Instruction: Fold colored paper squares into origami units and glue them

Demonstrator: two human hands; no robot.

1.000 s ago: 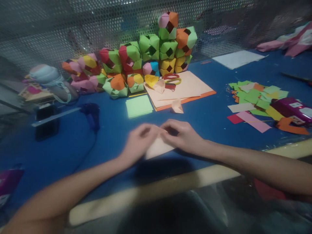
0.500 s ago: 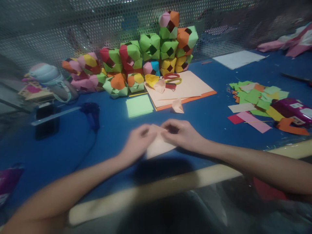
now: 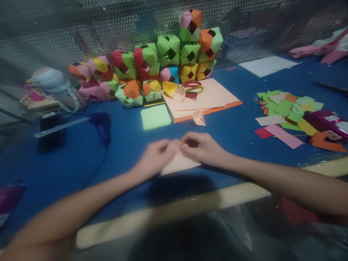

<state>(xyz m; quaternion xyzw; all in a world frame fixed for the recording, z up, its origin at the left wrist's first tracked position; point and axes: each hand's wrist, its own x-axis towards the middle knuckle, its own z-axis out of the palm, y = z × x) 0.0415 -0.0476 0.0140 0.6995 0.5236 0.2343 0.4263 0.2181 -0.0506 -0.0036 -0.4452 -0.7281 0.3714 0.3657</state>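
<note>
Both hands at one folded peach paper (image 3: 179,166) on the blue table (image 3: 122,145).

The peach paper lies flat near the table's front edge, between and partly under the hands. The right hand (image 3: 204,148) has its fingers curled together and pinched on the paper's far edge. The left hand (image 3: 155,156) meets it at the same edge and rests on the paper; blur hides whether it pinches or only presses. Behind the hands, apart from them: a small folded peach piece (image 3: 198,117), a stack of green squares (image 3: 155,116), peach sheets (image 3: 214,97) bearing scissors (image 3: 193,87), and stacked paper cubes (image 3: 168,54). Coloured scraps (image 3: 285,107) lie well to the right.
</note>
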